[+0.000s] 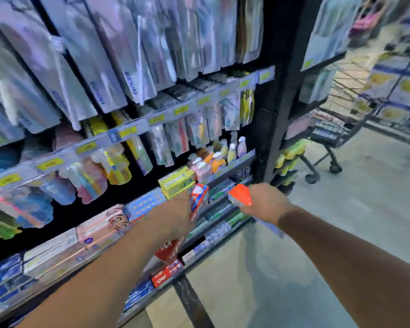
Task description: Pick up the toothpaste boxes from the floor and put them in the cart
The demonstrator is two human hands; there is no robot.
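Note:
My left hand (175,214) is closed around a red and white toothpaste box (198,200), held upright in front of the shelves. My right hand (265,202) grips a second red toothpaste box (240,196), its end pointing left; a pale box edge shows below the wrist. Both arms reach forward at waist height. The wire shopping cart (336,124) stands far off at the upper right on the aisle floor, well beyond both hands. The picture is motion-blurred.
A tall shelf unit (128,129) with hanging toothbrush packs, bottles and stacked toothpaste boxes fills the left side. A black shelf post (282,114) stands between my hands and the cart. Grey floor (341,221) lies to the right. More shelving (398,91) lines the far right.

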